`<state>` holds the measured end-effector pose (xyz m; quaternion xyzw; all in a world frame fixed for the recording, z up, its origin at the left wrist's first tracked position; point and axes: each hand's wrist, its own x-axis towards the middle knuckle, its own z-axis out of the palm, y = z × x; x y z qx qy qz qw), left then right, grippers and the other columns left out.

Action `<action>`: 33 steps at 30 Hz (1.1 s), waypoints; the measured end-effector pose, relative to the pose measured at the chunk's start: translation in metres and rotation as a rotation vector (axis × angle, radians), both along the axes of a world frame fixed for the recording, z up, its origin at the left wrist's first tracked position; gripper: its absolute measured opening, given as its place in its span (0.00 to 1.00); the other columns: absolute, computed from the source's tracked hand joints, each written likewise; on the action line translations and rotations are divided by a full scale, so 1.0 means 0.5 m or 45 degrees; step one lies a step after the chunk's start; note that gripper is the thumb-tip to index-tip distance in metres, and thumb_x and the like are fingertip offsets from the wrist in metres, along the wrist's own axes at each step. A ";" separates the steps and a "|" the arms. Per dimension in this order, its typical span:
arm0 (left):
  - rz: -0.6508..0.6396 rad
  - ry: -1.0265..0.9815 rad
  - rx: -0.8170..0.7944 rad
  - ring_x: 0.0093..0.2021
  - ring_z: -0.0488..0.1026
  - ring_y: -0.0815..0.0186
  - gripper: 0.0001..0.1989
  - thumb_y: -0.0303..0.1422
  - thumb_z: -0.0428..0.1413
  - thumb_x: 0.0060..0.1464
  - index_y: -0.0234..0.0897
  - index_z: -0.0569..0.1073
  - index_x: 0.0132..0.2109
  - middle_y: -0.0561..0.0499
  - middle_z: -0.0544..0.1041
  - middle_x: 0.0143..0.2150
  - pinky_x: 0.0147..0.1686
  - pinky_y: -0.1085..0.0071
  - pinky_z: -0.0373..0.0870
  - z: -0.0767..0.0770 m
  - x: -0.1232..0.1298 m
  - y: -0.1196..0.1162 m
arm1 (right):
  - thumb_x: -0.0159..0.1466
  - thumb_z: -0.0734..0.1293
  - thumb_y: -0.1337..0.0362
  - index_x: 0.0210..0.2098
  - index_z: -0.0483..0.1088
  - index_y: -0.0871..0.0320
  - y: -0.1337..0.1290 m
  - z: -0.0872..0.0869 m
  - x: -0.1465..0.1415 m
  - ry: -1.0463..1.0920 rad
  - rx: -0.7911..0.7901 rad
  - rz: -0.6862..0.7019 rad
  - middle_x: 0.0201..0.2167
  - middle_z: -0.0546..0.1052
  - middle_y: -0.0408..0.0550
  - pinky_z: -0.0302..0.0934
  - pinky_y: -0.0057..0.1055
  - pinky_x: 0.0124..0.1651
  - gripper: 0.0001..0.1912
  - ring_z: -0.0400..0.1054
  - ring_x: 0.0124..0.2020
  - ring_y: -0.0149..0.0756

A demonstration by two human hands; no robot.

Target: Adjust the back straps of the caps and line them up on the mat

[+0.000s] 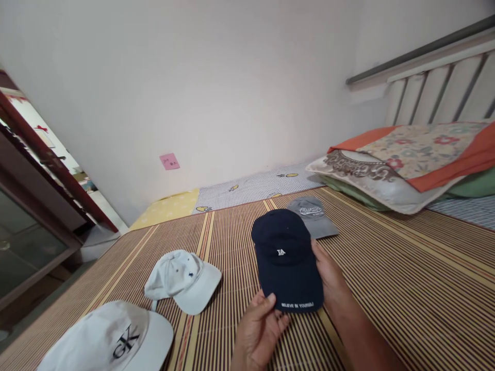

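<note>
A navy baseball cap (286, 273) is held up over the bed mat, its brim toward me, with small white letters on the front and "BELIEVE IN YOURSELF" along the brim edge. My left hand (257, 327) pinches the brim's left front corner, thumb on top and fingers beneath. At the cap's right side, my right hand (330, 275) grips the edge, most of its fingers hidden behind the cap. Partly covered by the navy cap, a grey baseball cap (320, 221) with white script lies behind it.
Left on the striped bamboo mat (216, 330) lie a small white cap (178, 278) and a larger white cap (112, 340) with black letters. Pillows (410, 159) are piled at the right beside a radiator (444, 87). A pink note (169, 161) is on the wall.
</note>
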<state>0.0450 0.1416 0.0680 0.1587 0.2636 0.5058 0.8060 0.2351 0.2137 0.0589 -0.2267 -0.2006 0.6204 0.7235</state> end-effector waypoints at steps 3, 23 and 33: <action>0.039 0.058 -0.020 0.25 0.74 0.75 0.11 0.21 0.69 0.50 0.33 0.79 0.41 0.51 0.83 0.36 0.28 0.78 0.72 0.005 0.001 0.000 | 0.67 0.71 0.54 0.59 0.75 0.49 0.002 0.009 -0.001 -0.049 -0.058 -0.068 0.57 0.81 0.44 0.63 0.42 0.67 0.22 0.71 0.63 0.43; 0.518 0.325 -0.007 0.29 0.77 0.74 0.14 0.13 0.60 0.55 0.36 0.72 0.41 0.53 0.80 0.36 0.27 0.81 0.73 0.006 0.022 0.188 | 0.69 0.64 0.64 0.31 0.78 0.61 0.020 0.049 0.036 0.124 -0.408 -0.229 0.23 0.76 0.47 0.65 0.25 0.29 0.14 0.69 0.25 0.31; 0.437 0.250 -0.032 0.33 0.78 0.71 0.12 0.12 0.55 0.59 0.32 0.74 0.38 0.52 0.80 0.35 0.35 0.75 0.78 -0.007 0.119 0.390 | 0.68 0.65 0.66 0.29 0.78 0.62 0.022 0.051 0.050 0.142 -0.416 -0.230 0.21 0.75 0.46 0.63 0.23 0.26 0.14 0.67 0.23 0.29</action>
